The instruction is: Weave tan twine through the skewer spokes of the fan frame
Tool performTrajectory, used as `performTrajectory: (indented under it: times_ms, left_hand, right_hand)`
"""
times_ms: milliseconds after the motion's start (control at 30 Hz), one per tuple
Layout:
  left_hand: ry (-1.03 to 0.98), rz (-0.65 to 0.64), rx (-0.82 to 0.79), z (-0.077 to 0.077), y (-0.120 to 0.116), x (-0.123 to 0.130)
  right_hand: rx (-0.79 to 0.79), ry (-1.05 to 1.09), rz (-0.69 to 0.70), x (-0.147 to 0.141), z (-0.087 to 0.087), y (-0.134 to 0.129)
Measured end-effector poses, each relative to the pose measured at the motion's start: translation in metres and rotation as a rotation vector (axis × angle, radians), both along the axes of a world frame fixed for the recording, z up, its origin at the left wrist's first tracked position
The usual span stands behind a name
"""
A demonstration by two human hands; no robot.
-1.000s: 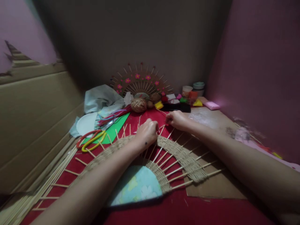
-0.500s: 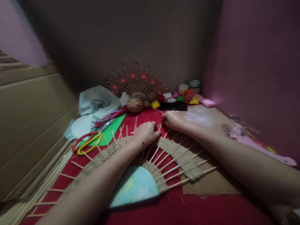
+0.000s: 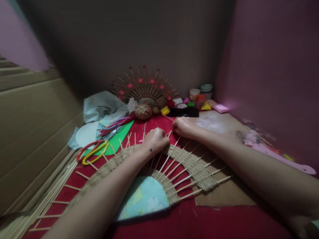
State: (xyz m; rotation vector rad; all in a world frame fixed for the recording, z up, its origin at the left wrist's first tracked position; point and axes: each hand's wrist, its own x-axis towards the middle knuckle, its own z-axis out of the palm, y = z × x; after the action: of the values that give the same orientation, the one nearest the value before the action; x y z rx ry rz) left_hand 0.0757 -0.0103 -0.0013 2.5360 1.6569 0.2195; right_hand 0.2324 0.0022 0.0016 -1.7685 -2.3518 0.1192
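A half-round woven fan (image 3: 204, 176) of thin sticks and tan twine lies across the red cloth, with a light-blue floral panel (image 3: 144, 199) at its centre. My left hand (image 3: 156, 141) rests at the top of the outer woven band, its fingers closed around the fan beside an upright stick. Just beyond the stick tips, my right hand (image 3: 183, 127) is closed in a pinch on a thin strand of twine (image 3: 169, 118). This strand runs back toward the supplies behind. The fingertips of both hands are partly hidden.
Red-and-yellow-handled scissors (image 3: 96, 152) lie on green paper at left. Behind stand a twine ball (image 3: 143, 112), a black phone (image 3: 184, 112), coloured clay packets and a finished flowered fan (image 3: 147, 83). Cardboard (image 3: 224, 196) lies right, a pink glue gun (image 3: 279, 154) further right. Loose sticks (image 3: 50, 196) line the left.
My left hand has shifted very slightly left and up along the band's edge. My right hand stays nearly in place, still pinching the twine.
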Motion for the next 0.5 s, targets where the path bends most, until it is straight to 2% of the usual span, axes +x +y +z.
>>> performTrajectory:
  times_ms: [167, 333, 500]
  left_hand:
    - [-0.063, -0.026, 0.01, 0.003, 0.001, -0.002]
    - [-0.304, -0.085, -0.147, 0.009, 0.007, -0.015]
    - [-0.293, -0.18, -0.275, 0.011, 0.011, -0.028]
  right_hand:
    - [-0.171, 0.077, 0.217, 0.011, 0.015, -0.006]
    - [-0.438, 0.259, 0.406, 0.018, 0.026, -0.008]
    - [-0.475, 0.232, 0.456, 0.016, 0.027, -0.009]
